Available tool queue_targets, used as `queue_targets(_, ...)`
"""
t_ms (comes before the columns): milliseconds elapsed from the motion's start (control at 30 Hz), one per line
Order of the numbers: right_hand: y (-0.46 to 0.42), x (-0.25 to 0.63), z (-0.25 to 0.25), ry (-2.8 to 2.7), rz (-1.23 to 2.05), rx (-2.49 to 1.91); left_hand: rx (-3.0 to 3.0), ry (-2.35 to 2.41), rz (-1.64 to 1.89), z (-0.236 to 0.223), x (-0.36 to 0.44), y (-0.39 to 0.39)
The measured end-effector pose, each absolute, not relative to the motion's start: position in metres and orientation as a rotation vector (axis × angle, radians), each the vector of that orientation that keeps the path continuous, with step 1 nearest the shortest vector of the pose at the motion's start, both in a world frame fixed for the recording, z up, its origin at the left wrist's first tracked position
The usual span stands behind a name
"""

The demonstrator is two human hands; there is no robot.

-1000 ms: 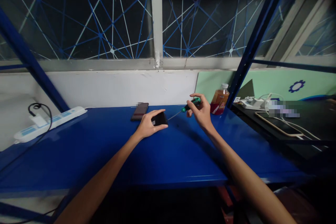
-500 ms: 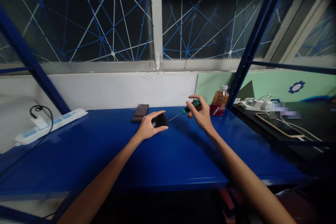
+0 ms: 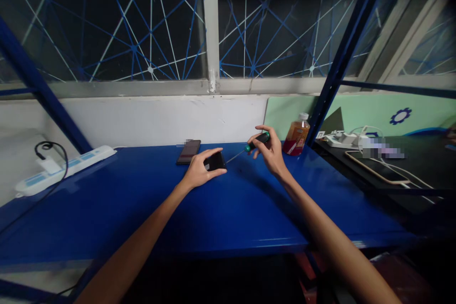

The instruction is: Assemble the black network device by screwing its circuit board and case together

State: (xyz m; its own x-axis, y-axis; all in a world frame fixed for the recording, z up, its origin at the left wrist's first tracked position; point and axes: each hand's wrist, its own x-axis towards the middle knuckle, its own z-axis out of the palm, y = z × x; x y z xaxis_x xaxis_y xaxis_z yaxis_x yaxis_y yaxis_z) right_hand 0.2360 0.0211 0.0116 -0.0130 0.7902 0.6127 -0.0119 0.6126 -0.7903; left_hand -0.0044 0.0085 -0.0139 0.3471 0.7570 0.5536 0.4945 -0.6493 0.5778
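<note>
My left hand (image 3: pixel 198 169) grips a small black box-like object (image 3: pixel 215 161) by its edges, thumb on the near side and fingers on the far side. What kind of object it is I cannot make out. In my right hand (image 3: pixel 272 152) is a screwdriver (image 3: pixel 261 139) with a black and green handle, held between thumb and fingers. Its thin metal shaft slants down to the left, and the tip meets or nearly meets the black object's right side. Just behind my left hand a dark smartphone (image 3: pixel 188 152) lies on the blue table (image 3: pixel 228 213).
A bottle of orange-red drink (image 3: pixel 297 135) stands at the back right by the blue frame post. On the left lies a white power strip (image 3: pixel 71 168) with a plugged-in black cable. A black side table at right bears a gold-edged phone (image 3: pixel 377 167), chargers and white cables.
The view has shifted slightly. My right hand's fingers have changed position a little around the screwdriver handle; my left hand keeps its hold on the black object.
</note>
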Motion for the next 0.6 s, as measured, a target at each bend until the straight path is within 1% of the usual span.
queue_targets(233,0.0209,0.2351,0.0098,-1.436,0.593,-0.841,2.314,1.113,1.176,-0.0144,-0.0041,0.0086)
queue_targets(433,0.0238,0.2355,0.0097,-1.441,0.736,-0.72,2.297,1.114,1.193,-0.0183,-0.0053,0.0113)
queue_targets(600,0.0233,0.2364,0.0087,-1.488,0.583,-0.828,2.279,1.094,1.174,-0.0197,-0.0042,0.0114)
